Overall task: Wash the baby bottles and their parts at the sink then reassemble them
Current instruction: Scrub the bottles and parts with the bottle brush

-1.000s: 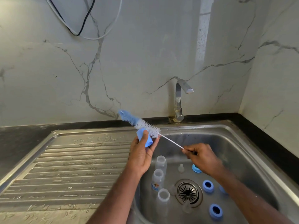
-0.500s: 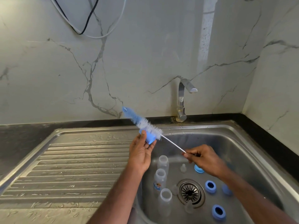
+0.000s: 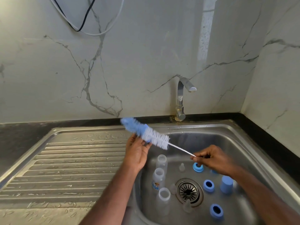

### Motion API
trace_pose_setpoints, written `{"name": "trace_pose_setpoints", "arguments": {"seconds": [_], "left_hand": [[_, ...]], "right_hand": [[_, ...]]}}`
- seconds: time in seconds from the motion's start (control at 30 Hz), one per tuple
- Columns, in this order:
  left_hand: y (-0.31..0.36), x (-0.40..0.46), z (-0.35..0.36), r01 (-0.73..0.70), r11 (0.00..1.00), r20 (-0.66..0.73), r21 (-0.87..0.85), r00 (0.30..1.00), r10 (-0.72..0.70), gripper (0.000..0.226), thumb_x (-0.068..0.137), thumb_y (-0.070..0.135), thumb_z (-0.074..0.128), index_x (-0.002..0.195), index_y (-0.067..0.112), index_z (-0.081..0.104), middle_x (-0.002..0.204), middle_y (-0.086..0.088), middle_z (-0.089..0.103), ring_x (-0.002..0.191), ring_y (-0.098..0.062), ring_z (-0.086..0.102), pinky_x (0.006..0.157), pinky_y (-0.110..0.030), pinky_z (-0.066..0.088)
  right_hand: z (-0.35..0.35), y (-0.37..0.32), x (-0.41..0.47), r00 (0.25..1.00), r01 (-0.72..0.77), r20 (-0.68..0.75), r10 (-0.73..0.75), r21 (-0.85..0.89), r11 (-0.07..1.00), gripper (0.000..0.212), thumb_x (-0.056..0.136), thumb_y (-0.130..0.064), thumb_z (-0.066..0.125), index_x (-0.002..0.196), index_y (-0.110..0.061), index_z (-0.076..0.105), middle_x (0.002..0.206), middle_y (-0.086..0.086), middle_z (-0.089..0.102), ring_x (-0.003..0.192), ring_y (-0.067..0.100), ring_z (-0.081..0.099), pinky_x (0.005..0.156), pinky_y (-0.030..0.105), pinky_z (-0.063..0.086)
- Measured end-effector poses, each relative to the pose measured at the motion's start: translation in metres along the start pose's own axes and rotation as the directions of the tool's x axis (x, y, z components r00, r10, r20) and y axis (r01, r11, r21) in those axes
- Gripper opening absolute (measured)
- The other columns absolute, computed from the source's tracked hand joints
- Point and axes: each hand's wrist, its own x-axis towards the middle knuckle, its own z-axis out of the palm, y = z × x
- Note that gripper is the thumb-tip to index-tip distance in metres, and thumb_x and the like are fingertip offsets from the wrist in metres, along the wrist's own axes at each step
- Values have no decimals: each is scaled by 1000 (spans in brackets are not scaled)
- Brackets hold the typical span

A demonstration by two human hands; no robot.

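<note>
The right hand [image 3: 215, 161] pinches the thin white wire handle of the blue-and-white bristle bottle brush [image 3: 146, 133] while the left hand [image 3: 138, 151] grips a small blue plastic cap [image 3: 148, 141], mostly hidden behind the bristles, above the clear bottles [image 3: 159, 173] below both hands, so scrubbing should go best with short twisting strokes and the cap held firm.

We see soft daylight, a glare streak on the wall [image 3: 204, 30] at one o'clock, blurred brush [image 3: 146, 134], edges bowed.
</note>
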Motion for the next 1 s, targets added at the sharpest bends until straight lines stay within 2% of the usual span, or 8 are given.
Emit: {"name": "trace_pose_setpoints", "arguments": {"seconds": [0.07, 0.23, 0.37, 0.53, 0.6, 0.73, 0.87, 1.0], "left_hand": [[2, 3, -7, -63, 984, 35, 166, 998, 58, 27, 92, -8, 59, 116, 4, 63, 100, -7, 71, 99, -21, 67, 81, -35, 60], [-8, 1, -9, -234, 819, 188, 525, 970, 156, 32, 85, -8, 67, 113, 7, 66, 106, -11, 73, 104, -27, 67, 92, -47, 54], [4, 5, -16, -309, 801, 148, 512, 951, 273, 47, 75, 14, 81, 119, 6, 66, 115, -11, 73, 108, -23, 67, 96, -40, 54], [-1, 5, -15, -321, 763, 165, 561, 947, 277, 47, 66, 13, 83, 111, 10, 68, 109, -7, 74, 103, -16, 67, 85, -23, 53], [-7, 3, -10, -307, 779, 160, 547, 951, 263, 45, 67, 9, 80, 111, 10, 68, 110, -8, 73, 103, -16, 68, 83, -23, 54], [-4, 5, -14, -306, 762, 153, 570, 951, 268, 45, 68, 10, 80, 111, 8, 69, 109, -8, 75, 100, -16, 69, 82, -23, 54], [2, 8, -25, -306, 734, 129, 606, 948, 290, 44, 64, 18, 86, 104, 9, 71, 102, -10, 75, 95, -18, 69, 81, -26, 54], [-15, 0, -9, -282, 714, 229, 641, 958, 173, 38, 68, 13, 84, 104, 15, 73, 104, -8, 76, 98, -22, 70, 83, -31, 58]], "right_hand": [[1, 2, 0, 999, 14, -34, -16, -45, 999, 21, 89, -17, 77, 89, -37, 77, 77, -18, 76, 74, -2, 71, 68, 13, 52], [24, -7, 15, 970, 90, -220, -101, -59, 994, 15, 88, -19, 76, 99, -30, 78, 69, -26, 70, 70, -6, 67, 65, 10, 50], [2, 9, 12, 939, 40, -340, -54, -49, 998, 19, 85, -18, 79, 94, -35, 77, 73, -26, 71, 73, -8, 67, 72, 15, 50], [-4, 16, 12, 948, 54, -304, -93, -133, 990, 15, 84, -15, 80, 95, -26, 80, 69, -34, 67, 73, -8, 66, 70, 14, 46], [7, 11, 17, 938, 105, -316, -146, -144, 984, 15, 85, -16, 80, 96, -26, 81, 70, -32, 68, 72, -3, 67, 70, 19, 51], [8, 9, 18, 912, 118, -377, -165, -145, 982, 14, 88, -18, 77, 98, -28, 79, 72, -29, 66, 70, -1, 64, 65, 15, 46], [1, 17, 16, 919, 130, -348, -187, -182, 975, 17, 85, -16, 79, 94, -31, 79, 72, -10, 72, 70, 6, 66, 69, 20, 53], [13, 10, 23, 914, 132, -350, -207, -227, 965, 6, 88, -21, 77, 90, -25, 81, 63, -7, 65, 61, 10, 61, 62, 26, 52]]}}
